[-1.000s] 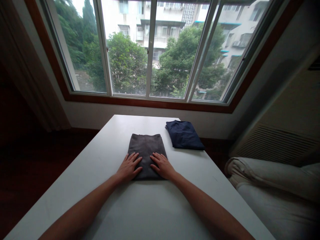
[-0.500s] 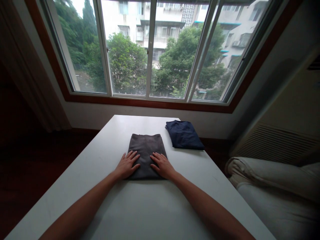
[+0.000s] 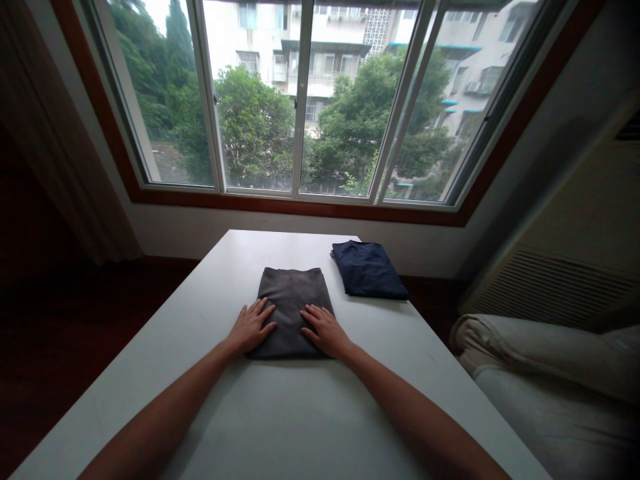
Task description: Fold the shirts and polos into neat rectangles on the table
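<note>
Cloth (image 3: 295,290), dark grey, one piece: folded into a flat packet, laid mid-width on the white counter (image 3: 310,420). Likely faults: upper layer skewing or rucking, should the two palms drag unevenly or press towards each other; near fold creeping open, should a thumb catch beneath it. Second item, navy bundle (image 3: 369,270), folded, set beyond and to the right, apart from the grey piece, its outer side at the counter's edge; a knock from the right forearm (image 3: 400,393) could, in judgement, tip it off. Position of the grey piece relative to the fingers: beneath and between them. Left hand (image 3: 246,330) lies along its left border, fingers spread, tips on the fabric, wrist off towards the near corner. Right hand (image 3: 326,331) lies over its right part, fingers parted, thumb angled inward. Nothing pinched by either; the middle strip and far end show uncovered.
</note>
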Demonstrator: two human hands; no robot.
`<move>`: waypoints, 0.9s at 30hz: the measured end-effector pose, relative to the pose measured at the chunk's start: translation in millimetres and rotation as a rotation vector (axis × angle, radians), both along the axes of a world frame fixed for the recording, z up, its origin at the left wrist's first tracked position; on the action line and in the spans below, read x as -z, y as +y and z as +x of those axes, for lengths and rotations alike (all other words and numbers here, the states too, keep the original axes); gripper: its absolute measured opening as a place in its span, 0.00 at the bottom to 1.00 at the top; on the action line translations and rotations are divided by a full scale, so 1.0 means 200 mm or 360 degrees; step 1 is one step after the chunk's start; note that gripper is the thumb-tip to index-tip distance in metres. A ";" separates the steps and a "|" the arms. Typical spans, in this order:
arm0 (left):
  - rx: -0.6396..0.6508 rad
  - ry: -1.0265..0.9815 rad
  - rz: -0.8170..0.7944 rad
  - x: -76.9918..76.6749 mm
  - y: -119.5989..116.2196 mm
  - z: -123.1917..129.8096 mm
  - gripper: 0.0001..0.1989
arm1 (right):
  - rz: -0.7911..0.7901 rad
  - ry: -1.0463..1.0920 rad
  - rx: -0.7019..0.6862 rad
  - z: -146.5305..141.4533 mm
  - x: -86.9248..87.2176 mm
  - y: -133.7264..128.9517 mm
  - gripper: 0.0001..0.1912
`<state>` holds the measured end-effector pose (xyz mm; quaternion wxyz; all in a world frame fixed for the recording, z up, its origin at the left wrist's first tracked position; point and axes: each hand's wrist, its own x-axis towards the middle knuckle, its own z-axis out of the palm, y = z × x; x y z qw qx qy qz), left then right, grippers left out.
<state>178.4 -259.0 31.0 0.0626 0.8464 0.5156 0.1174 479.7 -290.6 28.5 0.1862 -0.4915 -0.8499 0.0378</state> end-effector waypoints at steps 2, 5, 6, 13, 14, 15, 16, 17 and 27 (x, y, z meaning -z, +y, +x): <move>-0.0015 0.0006 -0.0014 0.00 0.00 0.00 0.32 | -0.0005 -0.0005 0.0002 0.00 0.00 0.00 0.29; -0.0019 0.0004 -0.0029 0.00 0.01 -0.01 0.32 | 0.0000 -0.0011 0.0001 0.00 0.00 0.00 0.29; -0.0018 -0.0002 -0.0035 0.00 0.01 -0.01 0.32 | 0.0005 -0.0012 0.0002 0.00 0.00 0.00 0.29; -0.0081 -0.0044 -0.0061 0.02 0.04 -0.02 0.32 | -0.0007 -0.0006 0.0006 0.01 0.00 0.00 0.29; -0.0106 -0.0054 -0.0047 0.02 0.04 -0.02 0.31 | -0.0008 -0.0005 0.0006 0.01 0.00 0.00 0.29; -0.0135 -0.0065 -0.0025 0.02 0.03 -0.03 0.30 | -0.0008 -0.0003 0.0004 0.01 0.00 0.00 0.29; -0.0167 -0.0076 0.0006 0.02 0.03 -0.03 0.29 | -0.0007 -0.0001 0.0003 0.01 0.00 0.00 0.29; -0.0194 -0.0086 0.0042 0.02 0.02 -0.03 0.28 | -0.0006 0.0000 0.0002 0.01 0.00 0.00 0.29; 0.0138 -0.0139 0.0309 -0.06 -0.15 0.10 0.25 | -0.0021 0.0008 0.0000 0.00 -0.02 -0.01 0.29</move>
